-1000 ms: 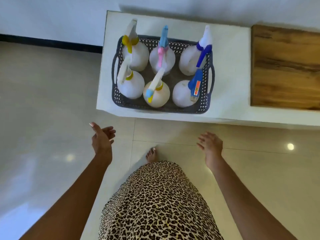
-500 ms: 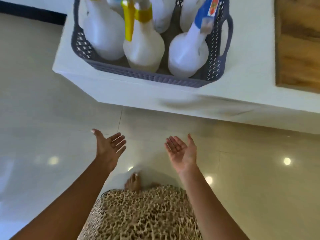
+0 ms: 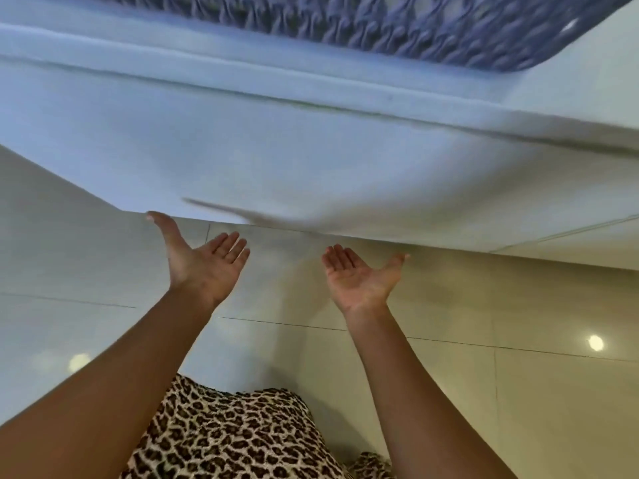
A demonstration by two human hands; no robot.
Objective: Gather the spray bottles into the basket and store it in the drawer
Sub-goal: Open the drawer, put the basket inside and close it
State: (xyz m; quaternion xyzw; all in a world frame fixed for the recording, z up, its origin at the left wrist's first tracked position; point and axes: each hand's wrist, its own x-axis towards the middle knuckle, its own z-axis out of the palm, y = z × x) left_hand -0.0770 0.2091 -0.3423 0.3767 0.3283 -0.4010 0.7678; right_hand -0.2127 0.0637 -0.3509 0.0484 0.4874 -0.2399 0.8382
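Head cam: both hands are palm-up with fingers loose, holding nothing. The left hand (image 3: 204,267) and right hand (image 3: 359,280) sit side by side, apart, just under the white cabinet (image 3: 242,150) front's bottom edge. The basket (image 3: 415,25) is pretty blurry, up on the cabinet top, well above both hands. Leopard-print skirt (image 3: 235,433) down below.

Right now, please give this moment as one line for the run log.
left hand: open, palm up, empty | right hand: open, palm up, empty | basket: on top of white cabinet
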